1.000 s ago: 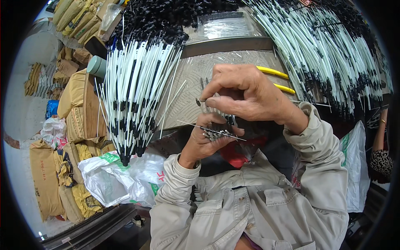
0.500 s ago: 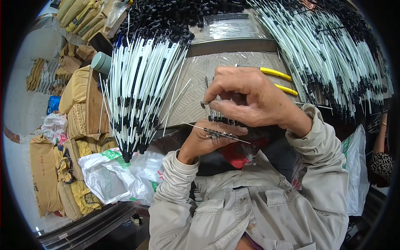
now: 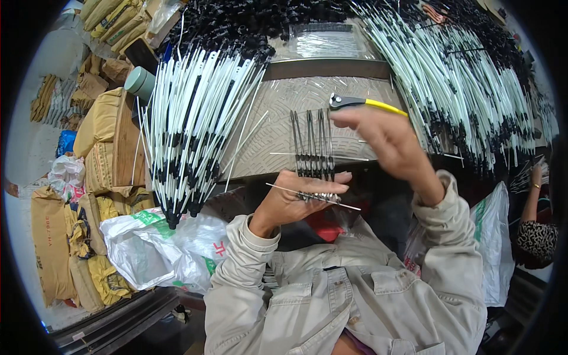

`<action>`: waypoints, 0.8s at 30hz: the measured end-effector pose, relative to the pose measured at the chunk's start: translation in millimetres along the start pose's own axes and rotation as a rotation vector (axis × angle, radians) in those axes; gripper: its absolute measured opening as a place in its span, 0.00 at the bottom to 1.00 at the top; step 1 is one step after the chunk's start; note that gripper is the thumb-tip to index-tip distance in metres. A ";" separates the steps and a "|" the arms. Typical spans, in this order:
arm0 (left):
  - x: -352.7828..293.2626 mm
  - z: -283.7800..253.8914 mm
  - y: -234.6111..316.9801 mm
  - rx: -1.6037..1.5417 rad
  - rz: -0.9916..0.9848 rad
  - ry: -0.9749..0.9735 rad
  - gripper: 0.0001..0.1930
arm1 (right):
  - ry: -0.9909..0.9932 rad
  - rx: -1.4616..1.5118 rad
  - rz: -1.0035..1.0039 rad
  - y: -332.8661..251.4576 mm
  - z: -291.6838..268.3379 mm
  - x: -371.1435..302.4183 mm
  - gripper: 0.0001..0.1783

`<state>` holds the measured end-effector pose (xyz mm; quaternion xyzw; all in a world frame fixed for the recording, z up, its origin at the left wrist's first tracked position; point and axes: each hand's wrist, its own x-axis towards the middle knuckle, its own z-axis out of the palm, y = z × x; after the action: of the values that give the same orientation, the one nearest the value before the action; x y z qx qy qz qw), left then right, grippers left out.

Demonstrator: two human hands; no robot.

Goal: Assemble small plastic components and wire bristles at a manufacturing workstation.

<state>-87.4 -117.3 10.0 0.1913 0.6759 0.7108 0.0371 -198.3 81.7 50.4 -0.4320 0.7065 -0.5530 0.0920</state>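
Observation:
My left hand (image 3: 303, 188) is closed round a row of slim dark rods (image 3: 309, 133) with looped upper ends, which stand up side by side above my fingers. One thin white stick (image 3: 349, 157) passes across the row above my hand. A second thin white stick (image 3: 281, 188) crosses below it, by the rods' lower ends. To the right, my right hand (image 3: 387, 142) is raised and smeared by motion, apart from the row; its grip is unclear. Just beyond it lie yellow-handled pincers (image 3: 344, 102) with a dark head, partly covered by that hand.
White-and-black rods are heaped at the left (image 3: 195, 118) and right (image 3: 449, 83). A tray of clear sticks (image 3: 328, 42) sits at the back of the patterned table (image 3: 260, 142). Plastic bags (image 3: 160, 248) lie at left. Another person's arm (image 3: 528, 204) shows at far right.
My right hand has left the rods in my left hand and swung right. The row and the pincers' head have come into view. My left hand stays almost in place.

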 end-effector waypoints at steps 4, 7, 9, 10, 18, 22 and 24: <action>-1.0 -4.5 1.6 0.095 0.086 -0.029 0.14 | -0.193 -0.326 -0.014 17.8 22.7 -20.8 0.29; 0.9 -6.2 1.3 0.186 0.181 -0.034 0.12 | -0.265 -0.307 -0.076 25.3 28.7 -5.4 0.30; 2.5 -7.8 3.8 0.230 0.159 -0.096 0.12 | -0.319 -0.339 -0.119 33.9 29.3 4.5 0.30; 1.2 -8.1 0.9 0.222 0.155 -0.107 0.13 | -0.381 -0.357 -0.162 37.9 30.8 7.9 0.30; -4.2 -15.8 -4.7 0.243 0.151 -0.231 0.20 | -0.499 -0.605 -0.326 45.1 36.6 14.8 0.28; -17.4 -10.2 -15.6 0.285 0.143 -0.164 0.19 | -0.490 -0.561 -0.289 44.1 38.3 17.4 0.26; -25.5 -3.0 -24.3 0.260 0.135 -0.116 0.19 | -0.489 -0.562 -0.280 42.9 39.3 17.9 0.26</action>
<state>-69.8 -126.0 -19.4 0.2803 0.7444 0.6061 0.0030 -207.1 42.1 5.0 -0.6516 0.7217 -0.2260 0.0593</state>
